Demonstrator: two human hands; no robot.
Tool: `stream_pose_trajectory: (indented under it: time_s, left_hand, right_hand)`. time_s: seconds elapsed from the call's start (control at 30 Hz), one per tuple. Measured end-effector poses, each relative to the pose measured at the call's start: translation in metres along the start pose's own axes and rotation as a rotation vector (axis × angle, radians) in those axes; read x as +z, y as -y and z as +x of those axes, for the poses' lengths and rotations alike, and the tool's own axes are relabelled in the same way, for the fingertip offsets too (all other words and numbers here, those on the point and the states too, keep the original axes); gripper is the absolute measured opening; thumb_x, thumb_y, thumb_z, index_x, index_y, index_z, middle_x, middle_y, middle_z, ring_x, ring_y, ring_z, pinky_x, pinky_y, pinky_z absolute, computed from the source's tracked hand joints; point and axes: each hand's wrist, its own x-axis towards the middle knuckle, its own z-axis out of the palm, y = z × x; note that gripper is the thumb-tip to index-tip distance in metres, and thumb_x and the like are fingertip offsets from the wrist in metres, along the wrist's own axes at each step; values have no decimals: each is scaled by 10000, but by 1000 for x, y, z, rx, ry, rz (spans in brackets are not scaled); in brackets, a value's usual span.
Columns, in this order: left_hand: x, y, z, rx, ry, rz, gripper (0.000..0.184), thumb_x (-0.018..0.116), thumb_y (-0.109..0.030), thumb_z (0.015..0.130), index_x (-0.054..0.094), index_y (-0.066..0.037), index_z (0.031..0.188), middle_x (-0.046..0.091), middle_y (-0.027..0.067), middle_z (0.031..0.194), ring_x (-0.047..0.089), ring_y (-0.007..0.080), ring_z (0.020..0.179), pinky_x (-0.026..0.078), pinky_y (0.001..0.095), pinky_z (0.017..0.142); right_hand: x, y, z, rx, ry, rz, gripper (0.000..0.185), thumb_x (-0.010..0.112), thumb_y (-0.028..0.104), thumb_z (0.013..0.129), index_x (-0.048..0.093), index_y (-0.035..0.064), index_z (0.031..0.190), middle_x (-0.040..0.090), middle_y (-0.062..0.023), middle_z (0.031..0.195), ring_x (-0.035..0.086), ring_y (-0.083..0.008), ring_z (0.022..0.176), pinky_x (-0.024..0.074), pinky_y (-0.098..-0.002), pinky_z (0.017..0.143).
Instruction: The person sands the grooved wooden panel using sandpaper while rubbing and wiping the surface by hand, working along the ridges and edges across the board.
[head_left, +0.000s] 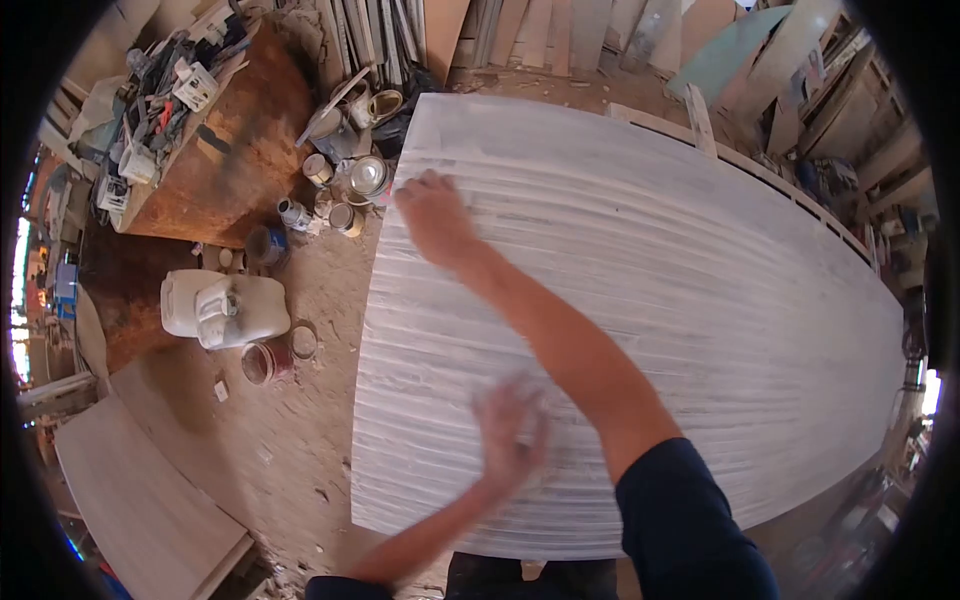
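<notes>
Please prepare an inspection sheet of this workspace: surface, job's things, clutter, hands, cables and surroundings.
Surface: large whitish panel, with long pale streaks running across it.
Job's things: the panel itself; no tool can be made out on it.
Clutter: cans and a plastic jug on the dusty floor; mixed items piled on a brown cabinet.
Hands: right hand at the panel's edge near the cans; left hand over the panel, blurred. Whether either holds something cannot be told.
Cables: nothing seen on the panel.
Surroundings: boards leaning at the back; flat sheets lower left.
</notes>
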Motion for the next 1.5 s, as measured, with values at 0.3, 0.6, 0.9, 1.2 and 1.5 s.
stream_pose_trajectory:
  time_s: [0.3, 0.6, 0.9, 1.2, 1.5]
  left_hand:
    - [-115, 160, 219, -39, -491, 151, 389, 505, -301, 993, 599, 11, 1205, 587, 295, 1234, 537, 441, 1176, 392, 470, 1042]
    - [-119, 129, 222, -422, -89, 285, 583, 367, -472, 1015, 680, 8, 907, 653, 299, 813, 635, 479, 840, 475, 547, 774]
    - [-114, 137, 223, -429, -127, 200, 544, 367, -452, 1009, 680, -20, 904, 662, 297, 842, 642, 482, 829, 497, 551, 776]
    - [-122, 123, 227, -509, -124, 212, 549, 342, -439, 1021, 682, -20, 923, 654, 295, 855, 622, 493, 874, 472, 549, 810]
    - [-125, 114, 225, -582, -109, 182, 561, 332, -459, 1012, 695, -35, 961, 661, 306, 952, 620, 503, 946, 479, 554, 869]
  right_hand:
    - [-136, -134, -154, -11, -44, -46, 128, 718, 33, 808, 592, 39, 829, 558, -107, 797, 536, -305, 794, 426, -433, 848]
    - [-15, -37, -4, -88, 26, 277, 142, 663, 25, 733, 625, 38, 868, 610, -148, 922, 573, -360, 949, 470, -457, 866]
    - [-64, -52, -45, 118, 138, 275, 227, 678, -18, 711, 644, 17, 933, 633, -152, 931, 600, -342, 935, 491, -444, 802]
    - [-48, -40, -16, 21, 128, 246, 224, 694, 7, 726, 682, 61, 942, 624, -107, 838, 601, -321, 863, 487, -420, 746]
    - [-40, -46, -11, -51, 95, 266, 156, 714, 61, 769, 690, 50, 922, 614, -122, 810, 604, -308, 786, 489, -410, 691]
